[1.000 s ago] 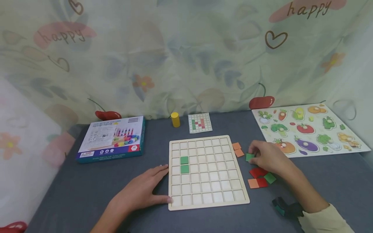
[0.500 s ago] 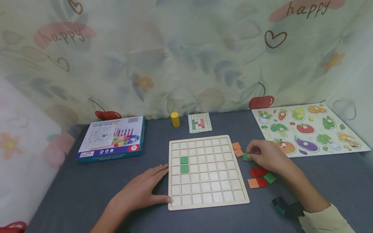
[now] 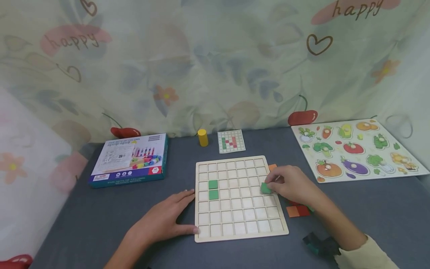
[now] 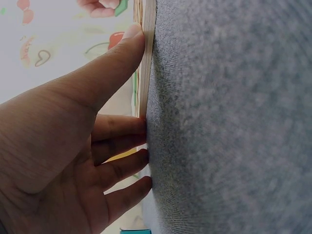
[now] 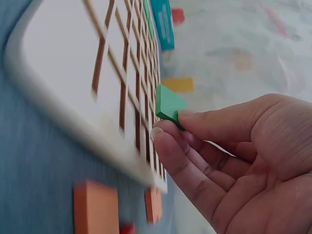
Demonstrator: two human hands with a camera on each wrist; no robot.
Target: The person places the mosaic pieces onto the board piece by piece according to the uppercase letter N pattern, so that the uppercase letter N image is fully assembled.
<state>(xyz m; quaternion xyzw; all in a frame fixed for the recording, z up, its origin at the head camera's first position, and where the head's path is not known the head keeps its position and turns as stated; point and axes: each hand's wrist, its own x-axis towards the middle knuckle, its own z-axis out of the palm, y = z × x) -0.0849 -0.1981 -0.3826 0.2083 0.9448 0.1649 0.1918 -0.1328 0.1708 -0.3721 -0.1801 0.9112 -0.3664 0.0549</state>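
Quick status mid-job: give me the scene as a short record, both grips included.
Right grip: pinching a green tile over the right side of the grid board
Left grip: at the board's left edge, thumb on its near corner
Tiles in cells: two green squares, second column from left
Loose tiles: orange and red, right of board, some partly hidden
Behind board: pattern card, yellow block
Far left: box
Far right: vegetable puzzle

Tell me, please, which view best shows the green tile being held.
The right wrist view: the green tile looks largest, pinched by the right hand. The head view shows it small, over the board; the left wrist view, only part at the top edge.
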